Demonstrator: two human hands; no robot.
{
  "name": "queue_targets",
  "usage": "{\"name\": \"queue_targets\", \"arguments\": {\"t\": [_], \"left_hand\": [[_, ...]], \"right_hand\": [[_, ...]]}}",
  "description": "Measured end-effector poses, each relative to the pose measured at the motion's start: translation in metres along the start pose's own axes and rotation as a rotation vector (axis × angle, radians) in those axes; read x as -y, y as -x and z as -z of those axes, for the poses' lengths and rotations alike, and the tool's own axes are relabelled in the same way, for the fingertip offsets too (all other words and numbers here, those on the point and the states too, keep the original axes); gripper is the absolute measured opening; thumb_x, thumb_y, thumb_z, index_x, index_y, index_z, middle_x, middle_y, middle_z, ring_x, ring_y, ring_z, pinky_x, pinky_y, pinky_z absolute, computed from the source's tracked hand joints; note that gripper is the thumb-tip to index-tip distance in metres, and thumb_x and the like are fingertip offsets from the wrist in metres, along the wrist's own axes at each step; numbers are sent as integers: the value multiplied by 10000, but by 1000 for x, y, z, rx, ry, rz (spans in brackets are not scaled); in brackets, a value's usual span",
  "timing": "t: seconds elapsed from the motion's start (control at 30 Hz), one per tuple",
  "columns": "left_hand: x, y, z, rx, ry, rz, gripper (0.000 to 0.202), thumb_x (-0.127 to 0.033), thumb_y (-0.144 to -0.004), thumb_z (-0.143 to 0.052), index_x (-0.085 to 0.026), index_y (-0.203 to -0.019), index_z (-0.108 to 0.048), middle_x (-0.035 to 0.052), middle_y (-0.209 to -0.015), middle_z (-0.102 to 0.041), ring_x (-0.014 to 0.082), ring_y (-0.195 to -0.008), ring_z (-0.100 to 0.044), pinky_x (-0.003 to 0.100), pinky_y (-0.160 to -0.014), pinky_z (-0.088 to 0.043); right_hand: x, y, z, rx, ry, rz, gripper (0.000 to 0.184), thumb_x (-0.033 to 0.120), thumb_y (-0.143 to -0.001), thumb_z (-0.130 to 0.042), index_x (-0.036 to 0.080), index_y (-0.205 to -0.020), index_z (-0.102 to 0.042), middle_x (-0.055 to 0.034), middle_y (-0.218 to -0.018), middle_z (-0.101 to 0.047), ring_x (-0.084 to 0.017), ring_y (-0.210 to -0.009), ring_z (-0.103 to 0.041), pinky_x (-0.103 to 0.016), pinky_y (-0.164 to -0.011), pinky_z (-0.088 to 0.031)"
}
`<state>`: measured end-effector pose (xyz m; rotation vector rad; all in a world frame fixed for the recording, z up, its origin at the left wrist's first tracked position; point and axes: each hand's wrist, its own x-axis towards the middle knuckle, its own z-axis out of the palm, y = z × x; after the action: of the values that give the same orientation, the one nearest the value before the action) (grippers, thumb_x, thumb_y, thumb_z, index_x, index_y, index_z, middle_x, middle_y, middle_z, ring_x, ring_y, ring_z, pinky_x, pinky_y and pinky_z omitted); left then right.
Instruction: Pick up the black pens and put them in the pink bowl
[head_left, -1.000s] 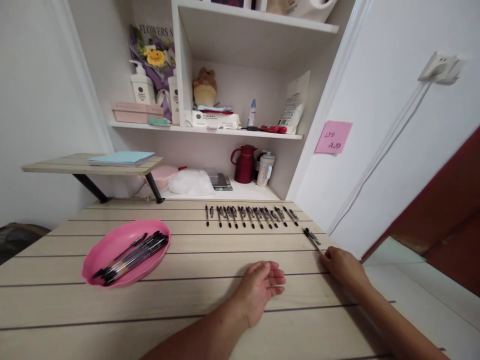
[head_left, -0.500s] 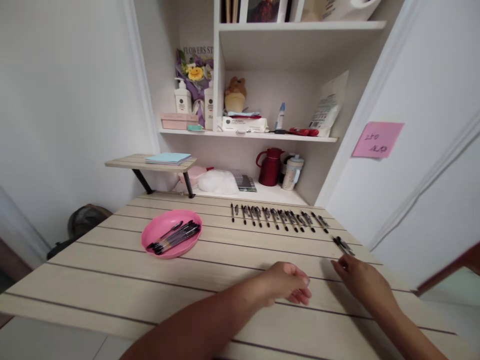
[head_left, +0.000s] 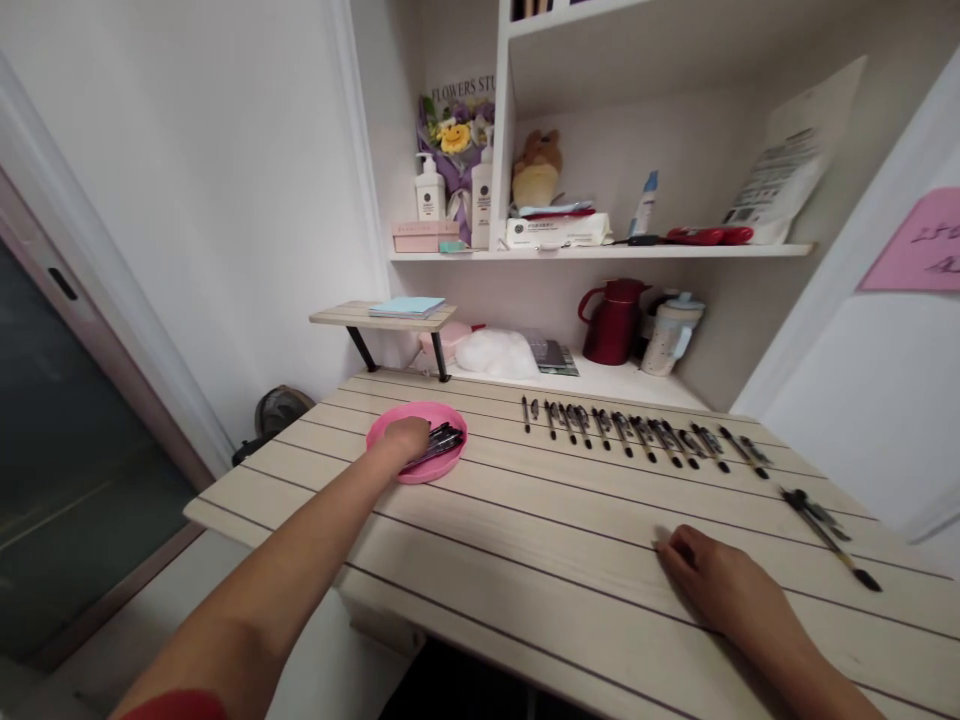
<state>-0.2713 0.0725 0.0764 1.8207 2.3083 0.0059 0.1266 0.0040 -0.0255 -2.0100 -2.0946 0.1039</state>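
Observation:
My left hand (head_left: 409, 436) reaches into a pink plastic bowl (head_left: 387, 417), over a bundle of black pens (head_left: 444, 441). Its fingers are hidden from view, so I cannot tell whether they grip a pen. My right hand (head_left: 709, 572) is near the table's front right, fingers curled in, with nothing seen in them. To the right of it lies a black pen (head_left: 834, 545) with a dark piece beside it. Farther back, several black pens (head_left: 621, 434) lie side by side in a row, with small dark clipped pieces among them.
The slatted wooden table (head_left: 540, 540) bears everything. At its back left stands a small raised shelf (head_left: 337, 316) with blue paper (head_left: 407, 307). Behind are a white cloudy bag (head_left: 496, 354), a red jug (head_left: 615, 322) and a pale cup (head_left: 672, 335) beneath the cabinet shelf (head_left: 600, 254).
My left hand has moved from the middle of the table leftward into the pink bowl. My right hand has drawn away from the pen at the right. The view has turned left.

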Motion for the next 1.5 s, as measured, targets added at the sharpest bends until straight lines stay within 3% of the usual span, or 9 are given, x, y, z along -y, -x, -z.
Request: {"name": "queue_targets", "arguments": {"t": [0.23, 0.33, 0.43, 0.6, 0.77, 1.0, 1.2, 1.37, 1.5], "left_hand": [[11, -1, 3, -54, 40, -62, 70, -176, -641, -594, -115, -662, -568, 153, -701, -630, 290, -725, -599, 357, -652, -418], [-7, 11, 8, -138, 130, -168, 158, -259, -744, -503, -134, -833, -541, 140, -828, -624, 253, -805, -593, 326, -675, -421], [-56, 33, -8, -108, 328, -334, 178, -307, -814, -388, -196, -922, -476, 39, -784, -605, 142, -678, -597, 238, -602, -429], [-165, 70, -72, 380, 1269, -406, 157, -305, -784, -421, -207, -905, -439, -66, -557, -453, 47, -321, -366, 163, -359, -286], [-225, 84, -117, 382, 1542, -218, 262, -378, -830, -360, -214, -1014, -448, -102, -438, -310, 40, -281, -189, 163, -323, -113], [-224, 82, -119, 648, 1536, -176, 331, -351, -786, -451, -229, -1094, -443, -89, -497, -373, 19, -307, -175, 155, -337, -87], [-214, 78, -118, 808, 1576, -231, 368, -393, -729, -521, -195, -1037, -486, -73, -536, -420, 10, -320, -211, 156, -344, -94], [-208, 75, -116, 851, 1648, -258, 414, -414, -704, -568, -186, -1040, -489, -75, -545, -421, 8, -327, -220, 162, -351, -99], [-209, 76, -116, 863, 1620, -297, 423, -415, -713, -561, -175, -1054, -488, -74, -550, -427, 10, -324, -231, 171, -341, -105]], "right_hand": [[-10, -22, -1, 62, -192, 95, 295, 452, -753, -440, 214, -595, -511, -37, -565, -601, -180, -540, -533, -269, -524, -299], [3, -29, 6, 48, -382, 73, 321, 475, -722, -481, 211, -540, -467, -4, -481, -534, -147, -474, -469, -261, -493, -291], [34, -34, 16, 76, -802, -24, 358, 538, -723, -477, 205, -595, -495, 4, -493, -531, -136, -458, -461, -257, -477, -337], [90, -49, 23, -44, -1466, -122, 376, 536, -707, -521, 192, -858, -541, -38, -753, -649, -142, -584, -565, -252, -534, -426], [90, -64, 7, -80, -1643, -346, 271, 465, -749, -482, 198, -710, -468, -5, -555, -618, -95, -338, -444, -222, -359, -340], [62, -77, -1, -65, -1774, -401, 231, 414, -781, -465, 195, -707, -472, -13, -517, -611, -132, -405, -547, -231, -390, -414], [24, -94, 14, -257, -1830, -315, 287, 469, -714, -580, 232, -869, -537, 1, -695, -620, -122, -567, -578, -233, -482, -462], [-36, -104, 30, -305, -1323, -448, 386, 545, -757, -437, 196, -841, -579, 37, -497, -475, -56, -309, -280, -209, -313, -226], [-90, -109, 42, -288, -772, -520, 278, 371, -764, -449, 151, -802, -614, -50, -592, -595, -91, -389, -457, -231, -392, -345]]}}
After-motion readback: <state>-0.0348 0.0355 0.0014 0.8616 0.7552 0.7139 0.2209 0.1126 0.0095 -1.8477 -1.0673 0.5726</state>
